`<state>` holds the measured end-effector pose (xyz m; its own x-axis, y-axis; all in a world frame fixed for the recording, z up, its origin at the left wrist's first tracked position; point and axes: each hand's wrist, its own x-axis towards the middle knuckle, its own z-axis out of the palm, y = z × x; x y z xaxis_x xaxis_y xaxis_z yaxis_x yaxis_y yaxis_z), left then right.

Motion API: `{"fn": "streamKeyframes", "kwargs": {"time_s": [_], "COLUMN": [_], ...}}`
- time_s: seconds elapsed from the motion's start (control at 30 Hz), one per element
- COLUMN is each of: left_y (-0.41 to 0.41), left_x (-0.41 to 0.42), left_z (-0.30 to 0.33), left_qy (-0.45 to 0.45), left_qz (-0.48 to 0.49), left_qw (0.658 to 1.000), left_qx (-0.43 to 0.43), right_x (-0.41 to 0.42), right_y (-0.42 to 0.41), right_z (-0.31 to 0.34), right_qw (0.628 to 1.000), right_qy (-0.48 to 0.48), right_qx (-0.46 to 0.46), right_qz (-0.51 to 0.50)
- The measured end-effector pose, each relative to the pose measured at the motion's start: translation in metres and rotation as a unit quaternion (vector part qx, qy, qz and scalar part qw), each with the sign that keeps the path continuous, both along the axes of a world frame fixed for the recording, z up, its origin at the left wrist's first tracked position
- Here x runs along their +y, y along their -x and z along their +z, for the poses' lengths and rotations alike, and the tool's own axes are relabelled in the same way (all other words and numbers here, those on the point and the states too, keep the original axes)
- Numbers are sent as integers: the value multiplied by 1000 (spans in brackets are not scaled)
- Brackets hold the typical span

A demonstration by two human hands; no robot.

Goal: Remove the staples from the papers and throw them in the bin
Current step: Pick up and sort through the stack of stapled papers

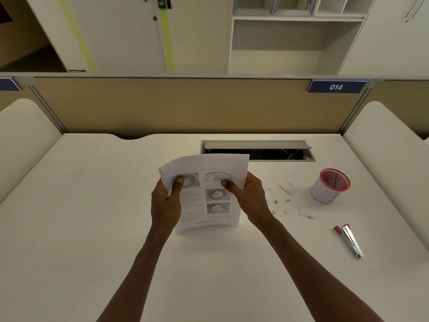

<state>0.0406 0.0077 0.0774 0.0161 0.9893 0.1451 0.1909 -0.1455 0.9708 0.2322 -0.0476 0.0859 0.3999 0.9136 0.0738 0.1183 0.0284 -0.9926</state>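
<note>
Both hands, left (165, 201) and right (251, 196), grip the papers (206, 194) at frame centre; better to check the corners for staples; loose staples (275, 202) lie right, near the bin (330, 185).

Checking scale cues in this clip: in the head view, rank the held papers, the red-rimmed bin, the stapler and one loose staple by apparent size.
1. Papers, lifted nearer the camera, which exaggerates them.
2. Red-rimmed bin.
3. Stapler, close to the bin in extent; unsure.
4. Loose staple.

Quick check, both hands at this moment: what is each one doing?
Left hand: grips the left edge of the papers, thumb on the front page.
Right hand: grips the right edge of the same papers, thumb on the front.
</note>
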Motion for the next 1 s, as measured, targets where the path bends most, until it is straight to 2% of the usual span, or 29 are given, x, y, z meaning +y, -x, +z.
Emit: {"fn": "streamKeyframes", "kwargs": {"time_s": [0.37,0.5,0.63,0.7,0.77,0.83,0.87,0.9,1.0], "left_y": [3,0,-6,-9,-12,-15,-17,-19,-23], "left_x": [1,11,21,22,23,24,24,22,15], "left_z": [-2,10,22,27,32,37,39,40,41], "left_qy": [-8,-1,17,32,47,50,49,49,54], "left_qz": [-26,-51,-98,-141,-192,-233,-249,-264,-310], "left_qw": [999,997,988,977,963,948,940,932,910], "left_qx": [22,64,119,156,182,211,228,244,271], "right_x": [-4,-4,-2,-2,-3,-4,-4,-5,-8], "right_y": [-2,-9,-22,-27,-33,-39,-41,-42,-35], "right_z": [-2,9,22,32,41,50,54,58,65], "right_qw": [1000,1000,999,996,978,934,915,915,957], "right_qy": [6,-2,-22,-30,-45,-57,-51,-32,48], "right_qx": [17,2,32,-24,-155,-324,-381,-394,-282], "right_qz": [3,-12,-31,-80,-129,-140,-123,-86,37]}}
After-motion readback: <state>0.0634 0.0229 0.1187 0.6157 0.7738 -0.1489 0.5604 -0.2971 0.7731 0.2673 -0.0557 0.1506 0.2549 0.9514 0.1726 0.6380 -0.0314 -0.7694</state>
